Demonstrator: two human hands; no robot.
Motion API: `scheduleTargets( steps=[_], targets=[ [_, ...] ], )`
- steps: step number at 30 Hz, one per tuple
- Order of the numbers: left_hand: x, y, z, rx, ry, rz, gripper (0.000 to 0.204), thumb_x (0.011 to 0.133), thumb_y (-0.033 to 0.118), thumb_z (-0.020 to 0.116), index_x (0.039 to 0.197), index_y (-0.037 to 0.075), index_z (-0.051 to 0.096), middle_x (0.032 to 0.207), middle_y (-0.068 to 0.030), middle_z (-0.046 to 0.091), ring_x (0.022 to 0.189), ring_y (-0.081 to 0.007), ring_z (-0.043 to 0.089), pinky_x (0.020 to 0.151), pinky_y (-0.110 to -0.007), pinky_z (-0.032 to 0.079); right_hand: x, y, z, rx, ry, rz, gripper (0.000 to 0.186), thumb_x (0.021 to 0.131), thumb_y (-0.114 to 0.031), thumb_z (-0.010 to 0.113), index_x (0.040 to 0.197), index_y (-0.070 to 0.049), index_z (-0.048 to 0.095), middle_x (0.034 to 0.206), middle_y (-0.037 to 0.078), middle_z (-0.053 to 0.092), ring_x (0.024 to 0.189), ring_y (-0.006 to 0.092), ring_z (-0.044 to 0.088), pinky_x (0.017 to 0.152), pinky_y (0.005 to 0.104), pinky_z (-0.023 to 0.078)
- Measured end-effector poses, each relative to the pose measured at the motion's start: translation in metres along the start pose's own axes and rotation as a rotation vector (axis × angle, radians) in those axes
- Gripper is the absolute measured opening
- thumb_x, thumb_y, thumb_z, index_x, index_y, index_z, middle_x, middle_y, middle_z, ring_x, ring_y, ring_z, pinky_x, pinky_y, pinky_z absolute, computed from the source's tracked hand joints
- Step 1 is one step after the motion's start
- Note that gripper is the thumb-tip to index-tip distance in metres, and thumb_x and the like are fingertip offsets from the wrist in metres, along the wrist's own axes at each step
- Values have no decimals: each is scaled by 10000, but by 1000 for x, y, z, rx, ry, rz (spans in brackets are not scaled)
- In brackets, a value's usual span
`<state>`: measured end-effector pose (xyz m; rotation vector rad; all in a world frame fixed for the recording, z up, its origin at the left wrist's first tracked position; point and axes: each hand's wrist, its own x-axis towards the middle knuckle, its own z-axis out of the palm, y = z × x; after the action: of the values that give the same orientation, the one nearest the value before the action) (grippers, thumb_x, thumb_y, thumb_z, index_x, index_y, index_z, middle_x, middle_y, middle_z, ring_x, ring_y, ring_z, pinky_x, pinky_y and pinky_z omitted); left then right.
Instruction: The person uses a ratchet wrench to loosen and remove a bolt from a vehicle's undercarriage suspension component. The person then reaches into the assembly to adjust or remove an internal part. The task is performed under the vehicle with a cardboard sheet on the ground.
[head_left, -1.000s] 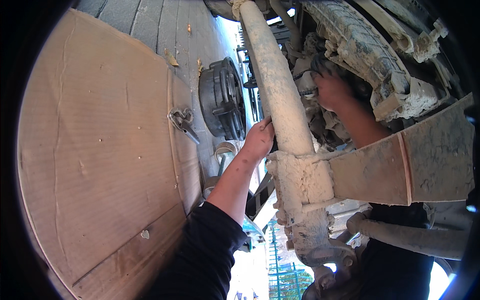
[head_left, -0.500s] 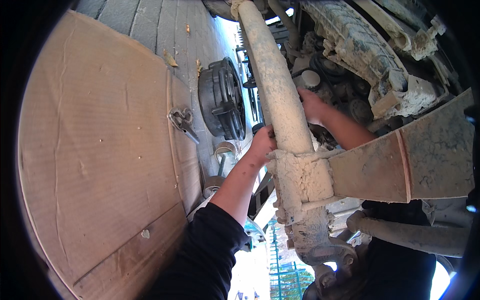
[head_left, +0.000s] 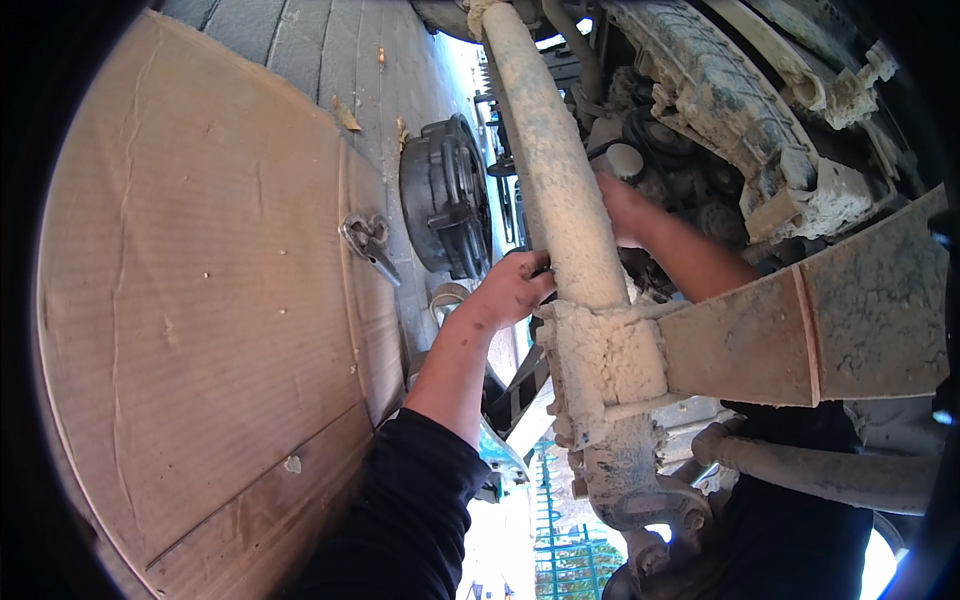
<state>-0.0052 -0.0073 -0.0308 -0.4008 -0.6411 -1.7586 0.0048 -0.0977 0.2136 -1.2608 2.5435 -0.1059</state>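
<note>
Left fingers curled — right forearm slanted up-left.

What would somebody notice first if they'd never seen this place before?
Probably the thick, mud-caked beam slanting down the middle, with the left hand at its left edge and the right hand on its other side, partly hidden. Next might be the big brown cardboard sheet filling most of the picture's left side. Between the two, a round dark part sits on the grey paving.
</note>
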Motion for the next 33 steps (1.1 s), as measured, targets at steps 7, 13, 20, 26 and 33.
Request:
scheduleTargets(
  steps=[7, 13, 20, 26, 33],
  targets=[
    [-6, 34, -20, 559, 17, -121, 341, 938, 265, 683, 1150, 5, 739, 993, -202, 771, 915, -362, 735, 870, -447, 567, -23, -13, 26, 180, -61, 28, 441, 1104, -265, 522, 1421, 36, 578, 1377, 197, 662, 1223, 301, 671, 1060, 461, 538],
    [-9, 74, -29, 1070, 254, -225, 293, 899, 116, 628, 1160, 68, 752, 1139, -210, 744, 1066, -410, 719, 956, -501, 578, -9, -6, 9, -17, -33, -20, 388, 1114, -234, 508, 1369, 29, 636, 1322, 167, 692, 1163, 260, 687, 1030, 430, 549],
    [-11, 89, -24, 1123, 518, -83, 289, 883, 84, 633, 1118, 110, 799, 1115, -192, 744, 1055, -399, 720, 951, -502, 576, -2, -7, 2, -192, -110, -86, 341, 1081, -126, 580, 1389, 19, 615, 1331, 146, 690, 1160, 212, 665, 1039, 406, 536],
    [-4, 64, -31, 762, 123, -138, 297, 935, 205, 714, 1154, 14, 774, 1069, -258, 754, 1020, -407, 726, 923, -419, 567, 8, 0, -7, -151, -239, -126, 469, 1053, -115, 645, 1499, -57, 510, 1390, 139, 658, 1207, 202, 631, 1054, 402, 525],
    [-5, 34, -3, -123, -63, -347, 293, 1029, 257, 685, 1193, 24, 752, 991, -61, 763, 871, -161, 714, 775, -360, 581, 11, 6, -17, -259, -228, -109, 647, 956, -141, 786, 1532, -97, 497, 1393, 164, 662, 1216, 197, 633, 1030, 415, 539]
  ],
)
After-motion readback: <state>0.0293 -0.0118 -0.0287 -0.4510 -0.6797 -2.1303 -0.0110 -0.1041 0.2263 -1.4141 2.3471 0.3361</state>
